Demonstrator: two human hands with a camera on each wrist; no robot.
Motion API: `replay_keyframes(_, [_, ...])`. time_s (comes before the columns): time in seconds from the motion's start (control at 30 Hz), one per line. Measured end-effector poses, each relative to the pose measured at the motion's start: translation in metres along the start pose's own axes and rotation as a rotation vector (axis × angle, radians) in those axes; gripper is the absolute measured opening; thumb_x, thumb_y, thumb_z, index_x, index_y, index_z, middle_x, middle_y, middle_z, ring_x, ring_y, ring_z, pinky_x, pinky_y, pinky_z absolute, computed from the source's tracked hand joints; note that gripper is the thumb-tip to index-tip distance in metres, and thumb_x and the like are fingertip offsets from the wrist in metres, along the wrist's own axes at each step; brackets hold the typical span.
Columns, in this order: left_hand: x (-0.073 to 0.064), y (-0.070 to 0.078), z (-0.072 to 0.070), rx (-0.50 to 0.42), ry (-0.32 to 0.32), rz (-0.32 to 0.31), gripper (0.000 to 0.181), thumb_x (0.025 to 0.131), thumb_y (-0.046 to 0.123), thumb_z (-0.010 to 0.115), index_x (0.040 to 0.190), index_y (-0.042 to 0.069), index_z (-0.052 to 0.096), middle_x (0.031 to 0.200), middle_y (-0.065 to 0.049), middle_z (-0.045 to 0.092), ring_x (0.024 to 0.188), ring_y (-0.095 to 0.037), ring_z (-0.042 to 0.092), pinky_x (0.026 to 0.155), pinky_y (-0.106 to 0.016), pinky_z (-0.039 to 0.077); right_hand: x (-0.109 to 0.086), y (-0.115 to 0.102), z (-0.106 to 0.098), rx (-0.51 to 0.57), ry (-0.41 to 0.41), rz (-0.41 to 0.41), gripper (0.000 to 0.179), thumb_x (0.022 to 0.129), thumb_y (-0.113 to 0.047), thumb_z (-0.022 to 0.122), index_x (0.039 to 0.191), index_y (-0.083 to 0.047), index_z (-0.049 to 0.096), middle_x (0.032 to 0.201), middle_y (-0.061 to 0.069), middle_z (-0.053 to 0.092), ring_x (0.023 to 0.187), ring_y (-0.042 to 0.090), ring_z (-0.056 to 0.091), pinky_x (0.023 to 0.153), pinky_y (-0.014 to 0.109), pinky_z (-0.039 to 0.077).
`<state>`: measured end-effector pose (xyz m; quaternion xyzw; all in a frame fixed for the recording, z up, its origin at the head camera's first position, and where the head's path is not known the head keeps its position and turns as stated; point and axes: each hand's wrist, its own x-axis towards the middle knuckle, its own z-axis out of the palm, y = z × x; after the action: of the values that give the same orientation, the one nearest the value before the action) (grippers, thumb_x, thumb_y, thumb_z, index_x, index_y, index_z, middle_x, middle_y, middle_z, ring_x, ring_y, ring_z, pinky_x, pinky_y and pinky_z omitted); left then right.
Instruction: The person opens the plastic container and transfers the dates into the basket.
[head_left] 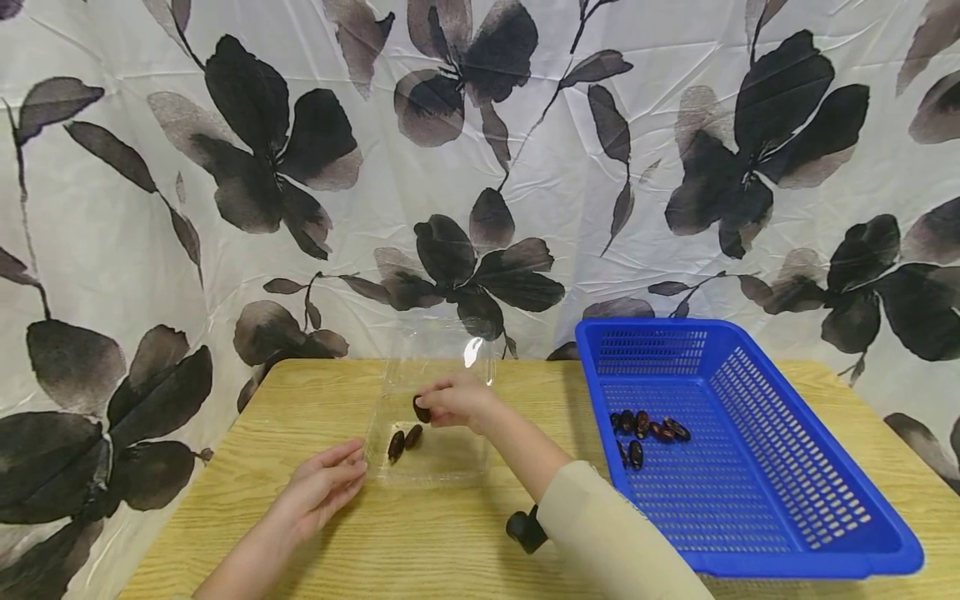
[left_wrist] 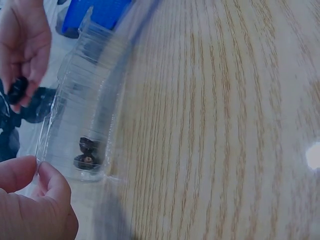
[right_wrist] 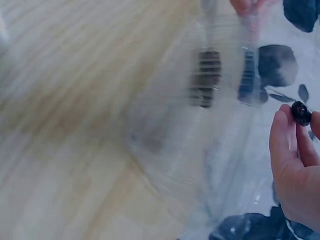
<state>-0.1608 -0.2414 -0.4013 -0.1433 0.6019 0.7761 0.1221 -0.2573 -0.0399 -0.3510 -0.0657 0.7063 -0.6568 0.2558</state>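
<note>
A clear plastic clamshell box (head_left: 450, 462) stands on the table, its lid (head_left: 435, 354) raised at the back. Two dark brown dates (head_left: 396, 447) lie side by side at its left end. My left hand (head_left: 318, 487) pinches the box's left rim between thumb and fingers, as the left wrist view shows close up. Over the box, my right hand (head_left: 459, 402) holds another date (head_left: 422, 409) at its fingertips. That same date (right_wrist: 301, 113) shows between thumb and fingers in the right wrist view.
To the right sits a blue perforated plastic basket (head_left: 817, 442) with several dates (head_left: 642, 423) near its left wall. A small black object (head_left: 527, 530) shows beside the right sleeve. Behind the wooden table (head_left: 420, 542) hangs a floral cloth (head_left: 570, 167).
</note>
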Motion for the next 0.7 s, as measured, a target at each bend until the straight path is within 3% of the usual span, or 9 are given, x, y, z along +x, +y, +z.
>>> replay_keyframes(0.13, [0.000, 0.000, 0.000, -0.002, 0.012, 0.000, 0.067, 0.091, -0.003, 0.055, 0.146, -0.006, 0.017, 0.106, 0.003, 0.052, 0.092, -0.007, 0.057, 0.083, -0.021, 0.048, -0.005, -0.014, -0.006, 0.044, -0.009, -0.004, 0.027, 0.088, 0.002, 0.058, 0.113, 0.012, 0.060, 0.090, 0.015, 0.066, 0.063, 0.011, 0.057, 0.069, 0.028, 0.055])
replay_keyframes(0.3, [0.000, 0.000, 0.000, 0.004, 0.008, -0.001, 0.067, 0.091, -0.002, 0.056, 0.146, -0.005, 0.017, 0.109, 0.003, 0.051, 0.092, -0.006, 0.056, 0.082, -0.020, 0.048, -0.014, -0.029, -0.016, 0.126, 0.005, 0.016, 0.030, 0.089, 0.002, 0.056, 0.118, 0.012, 0.056, 0.089, 0.013, 0.065, 0.070, 0.014, 0.059, 0.075, 0.030, 0.054])
replay_keyframes(0.5, [0.000, 0.000, 0.000, -0.002, 0.006, -0.002, 0.067, 0.091, -0.002, 0.055, 0.146, -0.005, 0.017, 0.112, 0.001, 0.049, 0.093, -0.006, 0.055, 0.082, -0.020, 0.048, -0.031, -0.042, -0.035, 0.153, 0.006, 0.029, 0.034, 0.090, 0.002, 0.056, 0.123, 0.010, 0.054, 0.089, 0.010, 0.065, 0.074, 0.016, 0.062, 0.081, 0.035, 0.052])
replay_keyframes(0.7, [0.000, 0.000, 0.001, -0.003, 0.008, -0.003, 0.066, 0.092, -0.003, 0.054, 0.146, -0.005, 0.017, 0.117, 0.000, 0.046, 0.093, -0.006, 0.055, 0.082, -0.020, 0.048, -0.047, -0.043, -0.056, 0.179, -0.026, 0.006, 0.033, 0.091, 0.003, 0.052, 0.123, 0.012, 0.051, 0.077, 0.003, 0.063, 0.069, 0.013, 0.061, 0.071, 0.028, 0.053])
